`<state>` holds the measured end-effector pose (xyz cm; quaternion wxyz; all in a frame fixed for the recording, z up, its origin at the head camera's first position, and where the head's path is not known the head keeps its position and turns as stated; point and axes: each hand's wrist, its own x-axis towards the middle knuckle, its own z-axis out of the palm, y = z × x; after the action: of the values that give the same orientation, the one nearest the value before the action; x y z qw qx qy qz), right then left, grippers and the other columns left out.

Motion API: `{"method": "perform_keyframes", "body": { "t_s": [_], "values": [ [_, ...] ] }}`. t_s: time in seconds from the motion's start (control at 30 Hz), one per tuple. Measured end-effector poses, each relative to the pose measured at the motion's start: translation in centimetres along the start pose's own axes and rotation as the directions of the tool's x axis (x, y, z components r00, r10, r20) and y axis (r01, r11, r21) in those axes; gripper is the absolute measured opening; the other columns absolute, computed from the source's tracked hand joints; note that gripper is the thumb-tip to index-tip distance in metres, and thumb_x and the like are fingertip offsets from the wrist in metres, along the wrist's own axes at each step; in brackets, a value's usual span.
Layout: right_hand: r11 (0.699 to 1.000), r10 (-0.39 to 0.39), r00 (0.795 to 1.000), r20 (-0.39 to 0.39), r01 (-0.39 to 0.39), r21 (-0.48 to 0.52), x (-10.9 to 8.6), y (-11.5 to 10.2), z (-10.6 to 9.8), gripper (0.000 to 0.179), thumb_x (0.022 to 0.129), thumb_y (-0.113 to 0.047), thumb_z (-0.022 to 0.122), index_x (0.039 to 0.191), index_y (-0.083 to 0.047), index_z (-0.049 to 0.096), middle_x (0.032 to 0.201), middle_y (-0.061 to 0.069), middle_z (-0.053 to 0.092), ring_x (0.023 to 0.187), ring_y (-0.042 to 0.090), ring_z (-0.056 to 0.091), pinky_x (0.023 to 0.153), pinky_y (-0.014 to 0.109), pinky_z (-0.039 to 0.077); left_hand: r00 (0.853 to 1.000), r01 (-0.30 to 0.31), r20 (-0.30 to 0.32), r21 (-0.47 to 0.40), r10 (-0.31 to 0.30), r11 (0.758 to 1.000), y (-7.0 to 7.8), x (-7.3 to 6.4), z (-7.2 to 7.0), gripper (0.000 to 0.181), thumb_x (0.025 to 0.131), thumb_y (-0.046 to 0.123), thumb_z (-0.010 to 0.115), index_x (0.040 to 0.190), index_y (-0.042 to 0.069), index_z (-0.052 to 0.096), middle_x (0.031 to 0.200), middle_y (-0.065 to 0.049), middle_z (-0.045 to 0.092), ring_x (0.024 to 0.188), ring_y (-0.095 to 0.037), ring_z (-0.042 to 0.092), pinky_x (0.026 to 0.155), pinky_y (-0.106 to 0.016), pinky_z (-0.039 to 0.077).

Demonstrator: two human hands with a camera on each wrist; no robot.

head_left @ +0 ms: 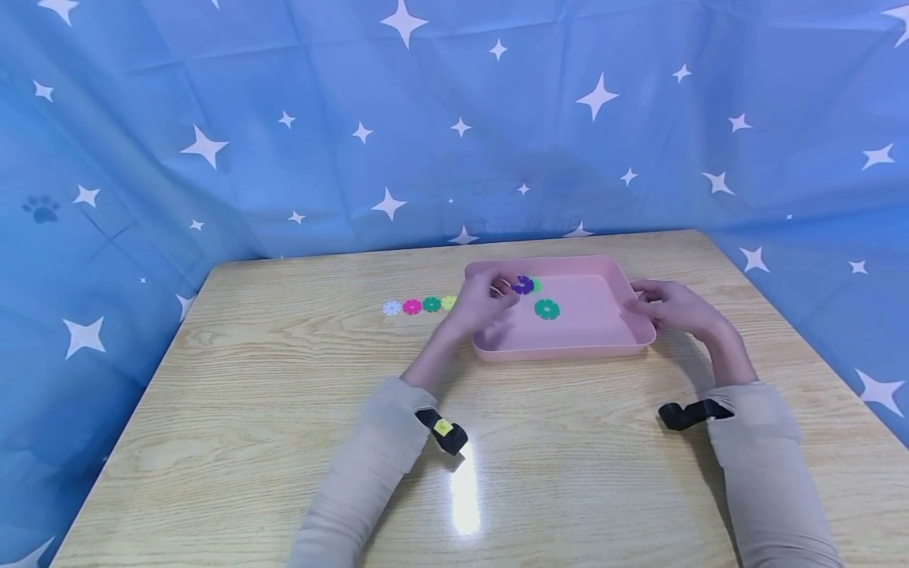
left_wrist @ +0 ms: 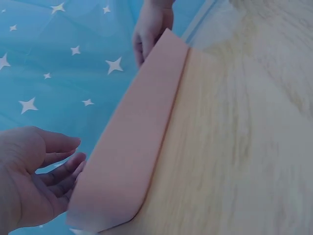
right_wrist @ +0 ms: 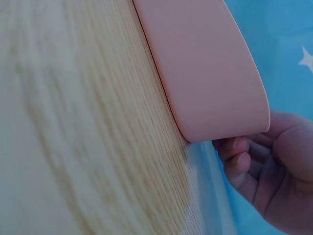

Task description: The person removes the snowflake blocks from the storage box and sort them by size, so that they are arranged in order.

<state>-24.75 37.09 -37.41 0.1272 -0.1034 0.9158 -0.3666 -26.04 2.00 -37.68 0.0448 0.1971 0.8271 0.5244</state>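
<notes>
A shallow pink tray point(head_left: 561, 353) lies on the table. Inside it are a purple notched disc point(head_left: 524, 285), a light green disc point(head_left: 536, 285) partly covered by the purple one, and a green disc point(head_left: 547, 309). My left hand point(head_left: 484, 301) reaches over the tray's left side, fingers loosely bent, fingertips close beside the purple disc. In the left wrist view the tray wall point(left_wrist: 129, 132) hides part of those fingers, and nothing shows between thumb and forefinger. At the tray's right end my right hand point(head_left: 675, 306) grips the wall, thumb over the rim; the right wrist view shows curled fingers point(right_wrist: 239, 161).
Left of the tray, a row of notched discs lies on the table point(head_left: 284, 410): white point(head_left: 392, 308), pink point(head_left: 412, 307), green point(head_left: 432, 304) and yellow point(head_left: 448, 302), the last near my left wrist. A blue star-patterned curtain point(head_left: 341, 181) hangs behind the table.
</notes>
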Motion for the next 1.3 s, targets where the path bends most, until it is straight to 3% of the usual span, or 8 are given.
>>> {"method": "perform_keyframes", "body": {
  "t_s": [0.33,0.53,0.8,0.97,1.1,1.3],
  "values": [
    [1.000,0.006,1.000,-0.003,-0.006,-0.014,0.2,0.3,0.0,0.058,0.104,-0.025,0.058,0.148,0.008,0.040,0.102,0.017,0.062,0.071,0.016,0.056,0.066,0.034,0.050,0.996,0.048,0.080,0.022,-0.050,0.999,-0.1,1.1,2.9,0.028,0.097,0.009,0.066,0.124,0.000,0.064,0.101,-0.006,0.064,0.093,-0.017,0.059,0.076,-0.021,0.049],
    [1.000,-0.004,1.000,-0.002,0.004,-0.007,0.2,0.5,0.0,0.056,0.104,-0.023,0.057,0.148,0.008,0.040,0.099,0.016,0.062,0.069,0.017,0.055,0.065,0.035,0.050,0.996,0.073,0.056,0.069,-0.077,0.995,-0.3,2.0,4.4,0.032,0.097,0.011,0.067,0.126,0.000,0.061,0.100,-0.006,0.063,0.087,-0.015,0.056,0.073,-0.020,0.046],
    [1.000,-0.001,1.000,0.003,0.001,0.001,0.1,0.4,0.0,0.055,0.104,-0.023,0.057,0.148,0.007,0.041,0.096,0.015,0.060,0.067,0.018,0.054,0.063,0.035,0.048,0.989,0.145,0.010,0.185,-0.150,0.972,-0.1,2.2,5.6,0.039,0.097,0.022,0.068,0.133,0.009,0.061,0.111,-0.006,0.063,0.099,-0.018,0.056,0.090,-0.031,0.050],
    [1.000,0.006,1.000,0.004,-0.006,0.006,0.2,0.6,0.0,0.056,0.104,-0.024,0.057,0.148,0.007,0.039,0.096,0.015,0.060,0.067,0.019,0.054,0.063,0.035,0.048,0.987,0.150,0.013,0.254,-0.158,0.955,-0.1,2.3,6.0,0.034,0.094,0.023,0.071,0.126,0.013,0.065,0.109,-0.003,0.062,0.098,-0.017,0.055,0.087,-0.031,0.050],
    [1.000,0.005,1.000,0.003,-0.005,0.003,0.3,0.8,0.0,0.056,0.105,-0.023,0.057,0.149,0.007,0.040,0.097,0.016,0.061,0.067,0.019,0.054,0.063,0.035,0.048,0.985,0.170,-0.010,0.237,-0.173,0.956,0.2,2.2,6.0,0.030,0.090,0.020,0.076,0.116,0.010,0.065,0.102,-0.002,0.059,0.093,-0.017,0.054,0.080,-0.030,0.049],
    [1.000,0.013,1.000,-0.001,-0.013,-0.003,0.4,1.0,0.0,0.056,0.104,-0.023,0.057,0.149,0.007,0.039,0.099,0.016,0.061,0.068,0.019,0.054,0.063,0.035,0.048,0.970,0.241,-0.068,0.133,-0.233,0.961,0.6,1.9,6.3,0.027,0.090,0.014,0.076,0.111,0.013,0.059,0.101,-0.001,0.060,0.088,-0.018,0.054,0.073,-0.029,0.045]
  ]
}}
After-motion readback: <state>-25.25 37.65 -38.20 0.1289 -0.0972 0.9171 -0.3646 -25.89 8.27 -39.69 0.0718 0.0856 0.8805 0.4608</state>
